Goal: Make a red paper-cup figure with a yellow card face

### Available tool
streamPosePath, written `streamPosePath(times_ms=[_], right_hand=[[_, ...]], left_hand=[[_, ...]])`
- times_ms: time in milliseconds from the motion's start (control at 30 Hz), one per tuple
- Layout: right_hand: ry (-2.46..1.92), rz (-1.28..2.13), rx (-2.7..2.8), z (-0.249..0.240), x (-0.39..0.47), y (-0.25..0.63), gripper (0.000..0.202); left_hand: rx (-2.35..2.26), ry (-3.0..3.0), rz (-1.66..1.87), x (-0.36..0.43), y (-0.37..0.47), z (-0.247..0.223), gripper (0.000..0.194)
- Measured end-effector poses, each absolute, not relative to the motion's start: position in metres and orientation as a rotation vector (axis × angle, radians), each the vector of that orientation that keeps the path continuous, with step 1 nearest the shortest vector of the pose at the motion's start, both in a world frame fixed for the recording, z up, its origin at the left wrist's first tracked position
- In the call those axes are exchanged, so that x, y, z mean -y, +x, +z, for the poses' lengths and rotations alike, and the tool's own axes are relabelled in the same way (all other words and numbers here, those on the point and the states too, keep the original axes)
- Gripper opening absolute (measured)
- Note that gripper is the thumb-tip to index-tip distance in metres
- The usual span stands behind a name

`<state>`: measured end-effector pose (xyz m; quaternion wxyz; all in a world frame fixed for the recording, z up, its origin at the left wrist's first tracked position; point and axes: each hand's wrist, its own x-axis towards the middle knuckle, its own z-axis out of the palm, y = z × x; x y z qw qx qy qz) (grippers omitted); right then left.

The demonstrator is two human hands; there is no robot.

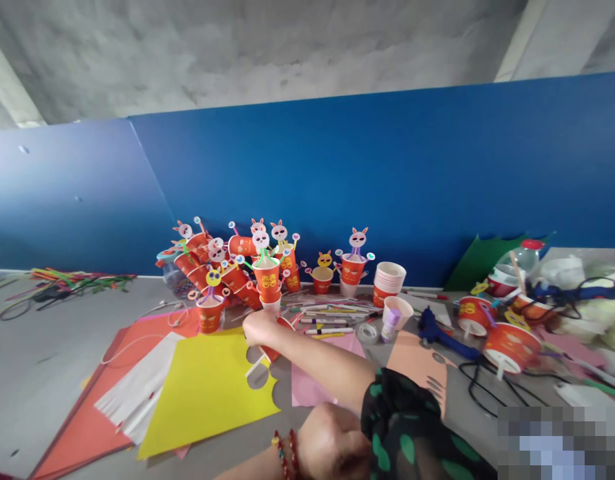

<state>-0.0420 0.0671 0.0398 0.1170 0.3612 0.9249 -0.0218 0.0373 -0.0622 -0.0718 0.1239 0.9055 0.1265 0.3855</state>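
My right hand (260, 328) is stretched out to the left across the table with its fingers curled down. Their tips are hidden, so I cannot make out what they hold. Under its wrist lies a tilted red paper cup (271, 353) with a white strip (256, 366) sticking out. Just behind the hand stands a stack of red paper cups (267, 280), topped by a white rabbit-faced figure (261, 240) with green pipe-cleaner limbs. My left hand (332, 440), a beaded bracelet at its wrist, is closed in a fist low in front; its contents are hidden.
Yellow card (207, 387) lies left of centre over orange card (82, 413). More decorated cups (210, 313) crowd behind. Markers (330, 331), a nested cup stack (387, 283) and a blue glue gun (447, 337) with black cable are to the right. A blue partition (307, 173) stands behind.
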Motion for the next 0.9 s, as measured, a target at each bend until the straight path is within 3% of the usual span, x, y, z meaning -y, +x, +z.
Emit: streamPosePath(times_ms=[167,333,500,600,733,900], right_hand=[[0.789,-0.132,-2.939,0.061,-0.067,-0.028,0.018],[0.424,-0.273,-3.266,0.108,-0.043,0.027,0.016],[0.762,-0.905,-3.478,0.145,0.000,0.132,0.010],[1.109,-1.440,-3.389,0.125,0.021,0.187,0.017],[1.520,-1.879,-3.137,0.067,0.036,0.230,0.027],[1.629,-2.051,-2.942,0.023,0.044,0.246,0.032]], left_hand=[[-0.398,2.497,1.117,0.064,0.035,-0.064,0.008],[-0.646,2.263,1.022,0.069,0.028,-0.052,0.015],[-1.034,2.000,1.000,0.064,0.023,-0.045,0.007],[-1.233,1.943,0.997,0.055,0.020,-0.044,0.010],[-1.325,2.033,0.946,0.046,0.016,-0.047,0.010],[-1.395,2.136,0.906,0.044,0.015,-0.053,0.013]])
